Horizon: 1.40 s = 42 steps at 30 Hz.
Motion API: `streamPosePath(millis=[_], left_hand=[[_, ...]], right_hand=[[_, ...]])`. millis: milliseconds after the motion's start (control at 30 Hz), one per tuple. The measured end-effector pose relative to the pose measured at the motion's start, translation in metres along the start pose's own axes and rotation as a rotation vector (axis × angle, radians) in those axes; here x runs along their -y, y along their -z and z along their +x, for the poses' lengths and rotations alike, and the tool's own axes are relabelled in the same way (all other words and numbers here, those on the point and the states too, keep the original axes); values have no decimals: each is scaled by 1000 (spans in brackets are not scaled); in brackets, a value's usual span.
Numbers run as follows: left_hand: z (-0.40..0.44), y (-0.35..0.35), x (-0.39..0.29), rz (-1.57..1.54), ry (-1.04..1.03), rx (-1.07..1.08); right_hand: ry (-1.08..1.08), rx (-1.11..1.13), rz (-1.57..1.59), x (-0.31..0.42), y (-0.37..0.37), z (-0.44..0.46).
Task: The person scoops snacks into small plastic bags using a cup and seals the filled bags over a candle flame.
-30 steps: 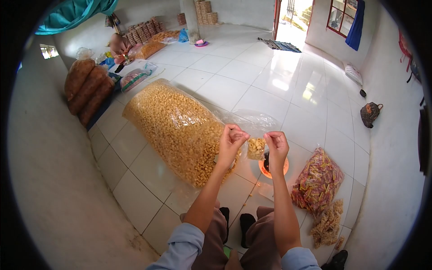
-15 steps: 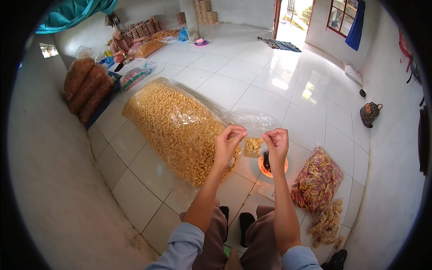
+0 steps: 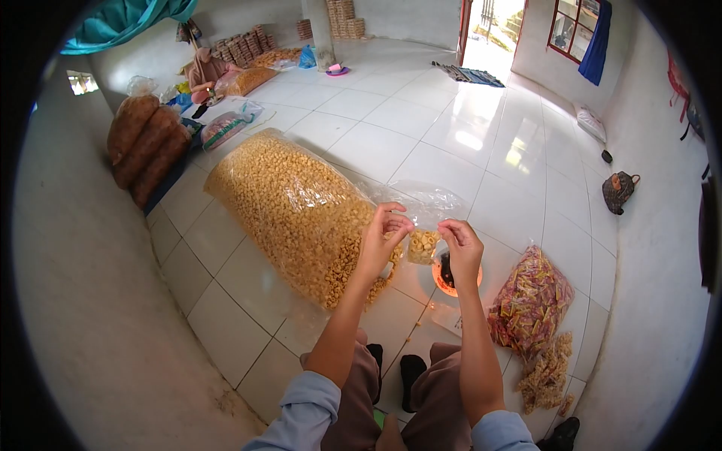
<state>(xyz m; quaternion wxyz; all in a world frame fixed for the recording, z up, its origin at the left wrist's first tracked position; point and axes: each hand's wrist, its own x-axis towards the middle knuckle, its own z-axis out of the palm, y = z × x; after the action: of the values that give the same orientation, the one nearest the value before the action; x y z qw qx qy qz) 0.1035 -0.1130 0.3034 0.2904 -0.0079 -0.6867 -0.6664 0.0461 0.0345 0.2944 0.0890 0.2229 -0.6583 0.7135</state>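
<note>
Between my hands hangs a small clear packet of ring-shaped snacks. My left hand pinches its upper left corner, and my right hand pinches the upper right. Below and behind the packet, partly covered by my right hand, is an orange-rimmed plate with a dark object on it. A large clear sack full of the same kind of snacks lies on the floor to the left, its open end near my left wrist. Empty clear plastic spreads on the floor beyond my hands.
To the right lie a big bag of colourful packets and a smaller heap of filled packets. Brown sacks stand at the left wall. Another person sits at the back left, near stacked packets.
Both hands have shifted slightly left with the packet since the first frame. The person at the back left has raised their upper body a little.
</note>
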Motion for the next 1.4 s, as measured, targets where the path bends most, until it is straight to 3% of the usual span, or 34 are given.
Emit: streamPosePath(millis=[233,333,833,1200,1400], left_hand=[[-1,-1,-3,143,-43,48],[-1,-2,-4,153,-61,-26],[-2,4,-12,363,-90,-13],[-3,5,-5,558,-218,29],[-2,8,6,615,-178,113]], right_hand=[[-3,-14,34,-1,1,0],[-8,-15,37,1,1,1],[74,90,-201,9,4,0],[363,115,-519,-1,8,1],[362,133,-621,1,8,0]])
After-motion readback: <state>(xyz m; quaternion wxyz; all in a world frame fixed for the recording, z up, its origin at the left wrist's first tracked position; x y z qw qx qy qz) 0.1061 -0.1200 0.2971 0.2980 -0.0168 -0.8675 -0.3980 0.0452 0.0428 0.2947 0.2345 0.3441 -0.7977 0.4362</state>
